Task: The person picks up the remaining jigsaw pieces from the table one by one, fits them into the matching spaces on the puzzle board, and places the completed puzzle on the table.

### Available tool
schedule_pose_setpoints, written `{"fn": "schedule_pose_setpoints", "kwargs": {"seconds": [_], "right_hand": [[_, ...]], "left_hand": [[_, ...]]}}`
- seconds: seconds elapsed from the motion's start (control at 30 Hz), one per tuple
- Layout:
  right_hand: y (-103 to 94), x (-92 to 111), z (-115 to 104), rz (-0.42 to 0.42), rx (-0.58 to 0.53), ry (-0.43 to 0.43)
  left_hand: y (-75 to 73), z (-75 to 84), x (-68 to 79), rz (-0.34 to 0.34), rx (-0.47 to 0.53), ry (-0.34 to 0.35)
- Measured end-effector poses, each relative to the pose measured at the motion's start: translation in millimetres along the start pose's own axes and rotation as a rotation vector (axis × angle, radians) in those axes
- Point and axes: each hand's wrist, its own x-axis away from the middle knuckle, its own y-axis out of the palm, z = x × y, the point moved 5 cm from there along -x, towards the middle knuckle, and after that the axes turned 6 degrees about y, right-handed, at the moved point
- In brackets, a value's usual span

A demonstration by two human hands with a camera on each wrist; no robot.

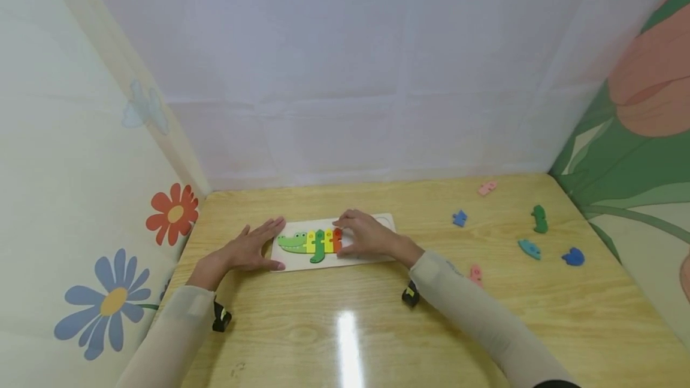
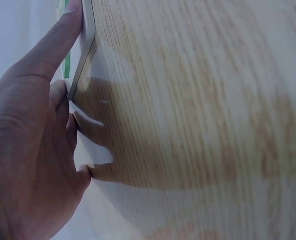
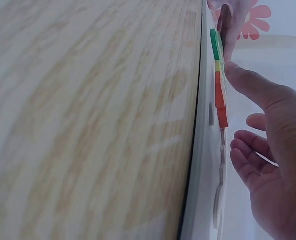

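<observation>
A white puzzle board [image 1: 299, 266] lies on the table, with a crocodile of coloured pieces on it: a light green head [image 1: 293, 243], yellow strips, a dark green piece with a leg [image 1: 319, 247] and an orange-red piece [image 1: 337, 241]. My right hand [image 1: 372, 236] holds the orange-red piece, thumb at its near end and index finger at its far end. In the right wrist view the thumb [image 3: 252, 85] meets the pieces; the other fingers curl loosely. My left hand [image 1: 250, 249] spreads over the board's left end, its thumb [image 2: 50, 47] resting along the near edge.
Loose puzzle pieces lie on the right of the table: pink [image 1: 487, 188], blue [image 1: 460, 218], dark green [image 1: 539, 219], teal [image 1: 530, 249] and darker blue [image 1: 574, 257]. Another pink piece [image 1: 476, 275] sits beside my right sleeve [image 1: 474, 304]. A white cloth [image 1: 345, 76] hangs behind the table.
</observation>
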Motion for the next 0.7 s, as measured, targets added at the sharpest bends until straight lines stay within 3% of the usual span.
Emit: {"fn": "schedule_pose_setpoints", "kwargs": {"seconds": [0.7], "right_hand": [[-18.3, 21.3, 19.2, 0.054, 0.033, 0.021]], "left_hand": [[1.7, -2.7, -1.8, 0.005, -0.009, 0.011]]}}
